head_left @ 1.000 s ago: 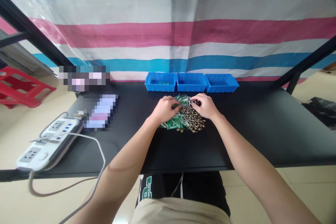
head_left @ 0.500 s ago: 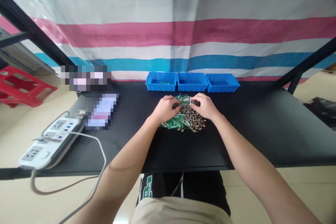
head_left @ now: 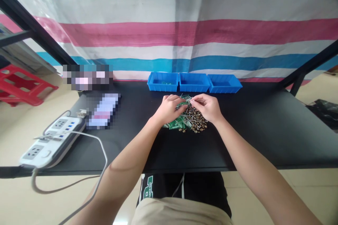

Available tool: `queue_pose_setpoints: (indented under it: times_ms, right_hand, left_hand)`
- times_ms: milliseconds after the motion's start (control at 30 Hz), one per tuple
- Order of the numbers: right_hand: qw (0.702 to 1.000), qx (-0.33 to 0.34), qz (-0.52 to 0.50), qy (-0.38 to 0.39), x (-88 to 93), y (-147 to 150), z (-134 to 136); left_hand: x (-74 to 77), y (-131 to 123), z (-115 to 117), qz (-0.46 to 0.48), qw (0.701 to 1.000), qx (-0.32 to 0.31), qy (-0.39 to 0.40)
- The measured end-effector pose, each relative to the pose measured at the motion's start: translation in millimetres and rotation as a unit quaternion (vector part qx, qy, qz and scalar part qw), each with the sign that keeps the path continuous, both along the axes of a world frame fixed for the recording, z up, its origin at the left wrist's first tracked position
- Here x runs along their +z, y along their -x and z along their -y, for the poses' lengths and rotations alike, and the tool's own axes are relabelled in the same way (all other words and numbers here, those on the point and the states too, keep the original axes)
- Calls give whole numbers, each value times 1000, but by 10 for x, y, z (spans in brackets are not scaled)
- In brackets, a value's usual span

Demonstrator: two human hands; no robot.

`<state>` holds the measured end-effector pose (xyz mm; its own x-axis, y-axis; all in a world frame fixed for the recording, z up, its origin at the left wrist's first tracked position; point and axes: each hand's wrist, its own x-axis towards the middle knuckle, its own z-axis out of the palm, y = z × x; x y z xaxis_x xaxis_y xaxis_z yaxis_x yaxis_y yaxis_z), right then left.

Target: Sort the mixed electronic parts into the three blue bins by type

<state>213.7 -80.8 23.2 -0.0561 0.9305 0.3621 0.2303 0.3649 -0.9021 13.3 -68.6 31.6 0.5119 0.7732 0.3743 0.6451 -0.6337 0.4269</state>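
Observation:
A pile of metal pieces with thin silver shafts and brass-coloured heads point(head_left: 198, 123) lies mixed with green plastic pieces point(head_left: 176, 124) on the black table. My left hand point(head_left: 169, 109) curves over the pile's left side, thumb and fingers bent around a small green area. Whether that is a held piece or the pile beneath, I cannot make out. Over the right side, my right hand point(head_left: 208, 107) has its thumb and fingertips pinched together. Something thin and silvery shows at those fingertips, too small to name surely. Both hands partly hide the pile.
Behind the pile stand three blue bins in a row: the left bin point(head_left: 163, 87) holds some green pieces, beside the middle bin point(head_left: 194, 88) and right bin point(head_left: 225, 88). To the left lie a blurred phone-like slab point(head_left: 103, 110) and a white power strip point(head_left: 52, 140) with a trailing cable.
My right fingers have come together into a pinch, and the dark heads beside my right thumb no longer show there. My left thumb and fingers have shifted slightly rightward, with green now between them.

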Motion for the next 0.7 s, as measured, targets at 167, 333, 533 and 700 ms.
queue_pose_setpoints:
  times_ms: [167, 333, 533, 700]
  right_hand:
    - [1000, -9, -19, 11, 19, 36, 13]
    - [999, -28, 36, -18, -6, -34, -20]
    - [984, -15, 150, -95, -31, -67, -31]
    - [979, -20, 171, -107, -80, -85, -73]
  left_hand:
    - [-12, 1, 1, -11, 999, -29, -21]
    - [-24, 8, -14, 25, 998, -1, -52]
    - [-17, 9, -10, 52, 996, 33, -71]
    - [-28, 18, -15, 77, 993, 64, -65]
